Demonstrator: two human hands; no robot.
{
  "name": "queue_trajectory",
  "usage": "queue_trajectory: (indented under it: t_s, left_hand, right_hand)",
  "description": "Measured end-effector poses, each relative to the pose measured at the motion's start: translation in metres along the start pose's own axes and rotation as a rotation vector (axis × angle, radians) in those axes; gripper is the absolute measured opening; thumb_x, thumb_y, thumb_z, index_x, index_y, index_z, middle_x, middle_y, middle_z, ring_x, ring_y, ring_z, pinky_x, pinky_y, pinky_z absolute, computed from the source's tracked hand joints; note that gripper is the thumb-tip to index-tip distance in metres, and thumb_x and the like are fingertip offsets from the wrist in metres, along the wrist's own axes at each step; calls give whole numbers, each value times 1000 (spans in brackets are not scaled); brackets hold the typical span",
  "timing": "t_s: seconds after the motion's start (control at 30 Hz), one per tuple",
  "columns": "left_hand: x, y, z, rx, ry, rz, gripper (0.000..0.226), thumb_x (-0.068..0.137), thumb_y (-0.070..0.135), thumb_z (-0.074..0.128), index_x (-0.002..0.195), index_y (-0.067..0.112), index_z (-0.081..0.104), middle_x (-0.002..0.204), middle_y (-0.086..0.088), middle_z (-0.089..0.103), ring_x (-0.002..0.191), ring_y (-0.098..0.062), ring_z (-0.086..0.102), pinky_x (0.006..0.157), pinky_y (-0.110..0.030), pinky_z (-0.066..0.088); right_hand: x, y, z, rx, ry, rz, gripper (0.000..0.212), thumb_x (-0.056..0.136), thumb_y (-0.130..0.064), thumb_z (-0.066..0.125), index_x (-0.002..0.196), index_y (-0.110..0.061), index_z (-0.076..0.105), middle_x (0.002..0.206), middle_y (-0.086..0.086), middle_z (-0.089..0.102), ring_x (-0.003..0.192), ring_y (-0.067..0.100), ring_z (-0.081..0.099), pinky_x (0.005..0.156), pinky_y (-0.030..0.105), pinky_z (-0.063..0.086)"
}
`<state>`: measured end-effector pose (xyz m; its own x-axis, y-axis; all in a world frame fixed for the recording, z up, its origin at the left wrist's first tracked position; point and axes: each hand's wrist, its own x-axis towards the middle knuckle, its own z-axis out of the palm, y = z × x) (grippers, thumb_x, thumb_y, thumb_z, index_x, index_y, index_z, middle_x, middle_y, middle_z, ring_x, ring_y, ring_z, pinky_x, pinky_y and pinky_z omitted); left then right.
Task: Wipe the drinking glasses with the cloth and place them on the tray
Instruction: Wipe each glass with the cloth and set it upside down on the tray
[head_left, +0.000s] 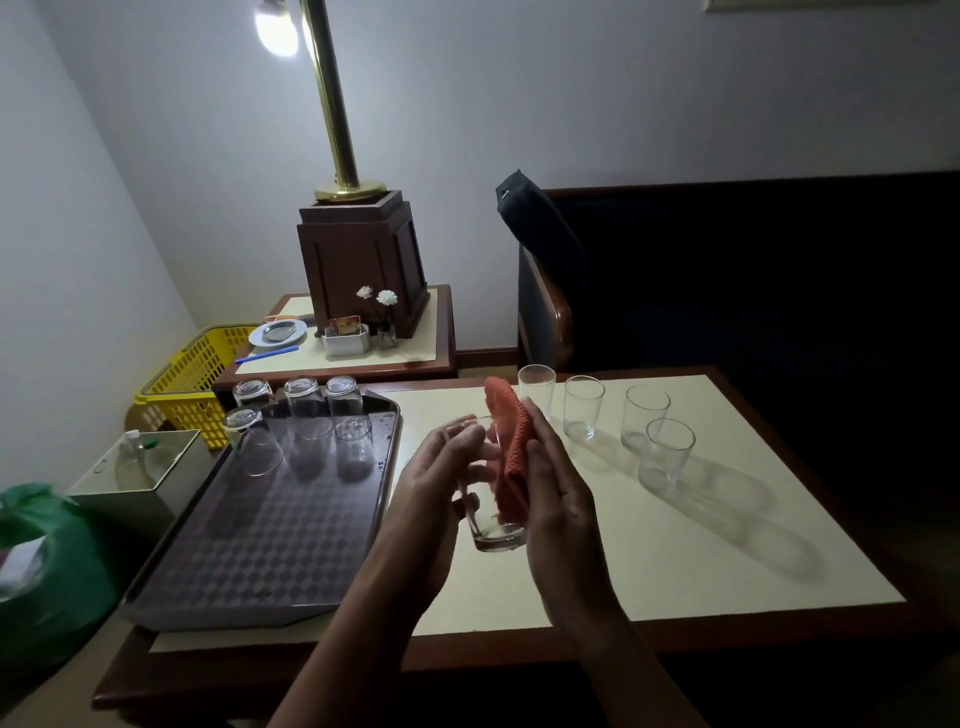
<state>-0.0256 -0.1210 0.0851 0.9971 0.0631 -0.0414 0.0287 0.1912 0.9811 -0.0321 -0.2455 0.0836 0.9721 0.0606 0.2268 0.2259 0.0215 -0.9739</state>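
A cream-topped tabletop (675, 545) with a dark wood border carries a dark patterned tray (260, 545), which lies on its left part. Just right of the tray, above the tabletop, the left hand (436, 478) has its grip clamped round a clear glass (491, 530), fingers curled about the wall. The right hand (561, 483) lays fairly straight fingers along an orange cloth (511, 452) and presses it against the glass. Its grip is not curled, and its thumb is hidden. The cloth rises past the glass's rim.

At the tray's far end five glasses (301, 402) stand upside down. Well right of the tray, four upright glasses (583, 408) stand apart on the tabletop and throw long shadows.

Beyond the tray a side table (415, 332) bears a brass lamp (332, 104) on a wooden base (363, 260), its bulb lit, with a plate (278, 332) and white flowers (379, 299). Left of the tray's far end sits a yellow basket (192, 374). Left of the tray stands a white box (156, 483) holding a bottle, and nearer the camera a green bag (52, 545). Far right of the tray a dark chair (545, 291) stands against the pale wall.
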Motion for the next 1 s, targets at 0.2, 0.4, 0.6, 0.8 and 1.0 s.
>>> queue_trajectory:
  t_s: [0.2,0.4,0.6,0.8,1.0]
  left_hand:
    - [4,-2,0,-67,10,-32,59,83,27,85,132,7,59,124,-14,73,117,-28,70,98,-39,53]
    - [10,-8,1,-401,127,-36,60,78,31,73,135,16,61,139,-4,61,132,-20,51,111,-41,34]
    - [5,-20,-2,-353,163,-8,75,64,14,92,133,19,64,133,-8,69,121,-23,67,103,-41,51]
    - [14,-15,-6,-530,146,9,63,83,0,71,142,11,51,144,-18,60,132,-31,62,106,-46,54]
    - [2,-19,-17,-208,16,-50,57,77,20,82,126,3,60,125,-15,72,118,-30,69,99,-44,58]
  right_hand:
    - [-22,23,-3,74,0,125,49,94,-56,36,142,-58,43,146,-23,54,133,4,56,106,36,55]
    - [-35,39,1,251,157,283,36,99,-42,53,133,-49,62,136,-12,68,119,20,69,95,50,61]
    - [-6,31,-13,108,226,143,41,102,-29,59,142,-38,60,125,0,72,102,32,73,65,35,64]
    - [-26,36,-2,75,271,129,40,90,-41,66,130,-44,63,112,-23,75,106,9,73,86,37,65]
    - [3,27,-19,99,222,85,50,88,-50,63,137,-41,62,119,-16,75,112,17,71,83,45,66]
